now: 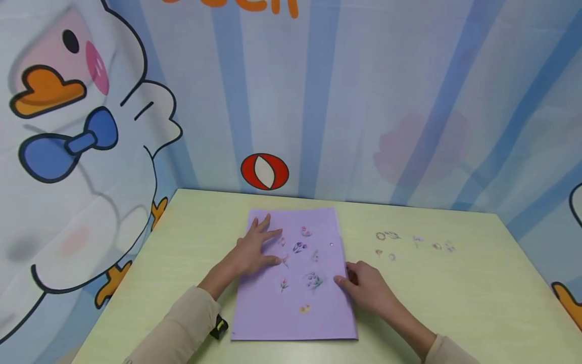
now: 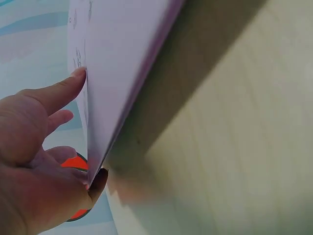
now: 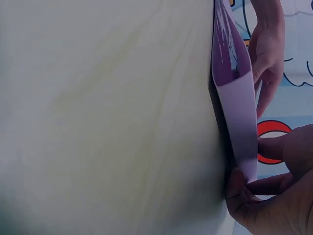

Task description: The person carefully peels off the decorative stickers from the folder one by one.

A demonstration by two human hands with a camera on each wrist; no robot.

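A flat purple paper bag [image 1: 273, 318] lies on the table, bearing several flower stickers, such as purple tulips [image 1: 299, 247], a leafy bouquet [image 1: 313, 281] and small yellow flowers [image 1: 305, 309]. Across its upper left part rests my left hand [image 1: 252, 253], fingers spread, with the thumb near a pink sticker [image 1: 284, 260]. My right hand [image 1: 366, 287] pinches the bag's right edge, its thumb on top. In the right wrist view the bag's side panel [image 3: 239, 112] stands up, and part of its inside shows. Fingers under that edge are partly hidden.
Several loose flower and wreath stickers, including a ring-shaped wreath [image 1: 380, 236], lie to the right on the pale yellow table [image 1: 454, 293]. Near my left sleeve is a black and yellow object [image 1: 219, 327]. A cartoon-printed cloth [image 1: 345, 101] hangs behind the table.
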